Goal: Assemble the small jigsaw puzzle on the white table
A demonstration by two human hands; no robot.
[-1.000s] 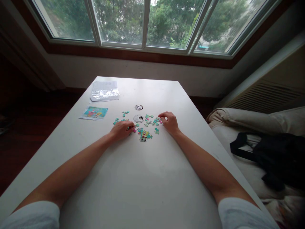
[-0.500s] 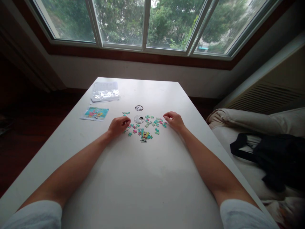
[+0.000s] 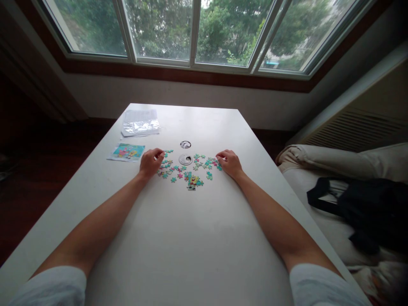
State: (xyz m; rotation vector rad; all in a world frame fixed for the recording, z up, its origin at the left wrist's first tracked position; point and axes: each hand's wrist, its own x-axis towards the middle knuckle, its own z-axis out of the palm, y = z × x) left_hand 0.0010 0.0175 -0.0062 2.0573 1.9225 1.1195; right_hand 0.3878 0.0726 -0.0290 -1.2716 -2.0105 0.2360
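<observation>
Loose jigsaw puzzle pieces (image 3: pixel 180 175) in teal, pink and pale colours lie scattered on the white table (image 3: pixel 204 238). A partly joined section of puzzle (image 3: pixel 193 181) with a yellow cartoon figure lies at their near side. My left hand (image 3: pixel 151 162) is at the left edge of the scattered pieces, its fingers curled and thumb and index close together. On the right edge, my right hand (image 3: pixel 230 163) rests by teal and pink pieces (image 3: pixel 214 162) with its fingertips pinched. Whatever either hand may hold is too small to make out.
Left of the pieces lies a cartoon picture sheet (image 3: pixel 128 152), and beyond it a clear plastic bag (image 3: pixel 140 123) with papers. Two round table fittings (image 3: pixel 185 159) are set among the pieces. A dark bag (image 3: pixel 372 208) lies on the pale sofa (image 3: pixel 331 159) at right.
My left hand has moved left, uncovering more pieces at the left of the pile. My right hand has shifted only slightly leftward.
</observation>
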